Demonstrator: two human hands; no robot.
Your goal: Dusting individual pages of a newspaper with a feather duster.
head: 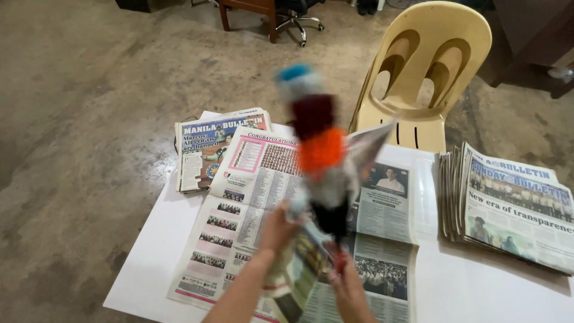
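Head view, looking down at a white table [472, 287] on a concrete floor [89, 119]. Landmark: the open newspaper [251, 203] spread flat at the table's middle. Right hand [351, 292], near edge of that paper, fist closed around the red handle of a feather duster [318, 149]; the duster stands up above the paper, motion-blurred, bands of blue, dark red, orange, pale and black from top down. Left hand [276, 230], just left of the duster's lower end and over the paper, fingers closed on a folded sheet [299, 263] lifted off the spread; the sheet's far corner seems to rise behind the duster, though blur makes that hard to confirm. Folded paper [206, 146] lies at the open paper's far-left corner, partly tucked under it. Stack of newspapers [508, 203] sits well to the right of the open paper, at the table's right edge. Cream plastic chair [427, 66] stands beyond the open paper, against the table's far side. Office chair base [299, 21] and wooden legs farther back.
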